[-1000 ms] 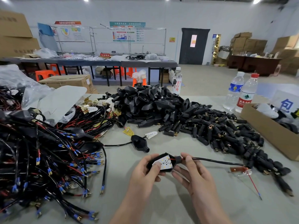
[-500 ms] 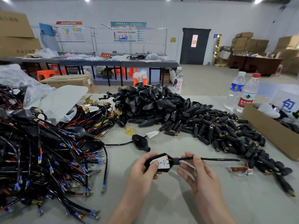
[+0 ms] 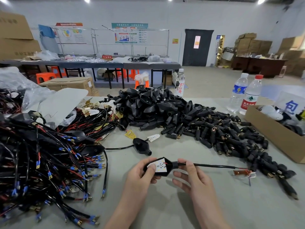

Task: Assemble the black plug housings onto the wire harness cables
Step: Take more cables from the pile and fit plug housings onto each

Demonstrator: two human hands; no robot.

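Head: plug housing [image 3: 166,171] partly within left grip [image 3: 140,178], seemingly

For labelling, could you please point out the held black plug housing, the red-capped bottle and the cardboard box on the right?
black plug housing [image 3: 170,168], head view, black right shoulder.
red-capped bottle [image 3: 252,95], head view, clear body.
cardboard box [image 3: 277,138], head view, near side wall.

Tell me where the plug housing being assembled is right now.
Head view, bottom centre: the black plug housing is gripped in the left hand, while the right hand pinches its cable just right of it.
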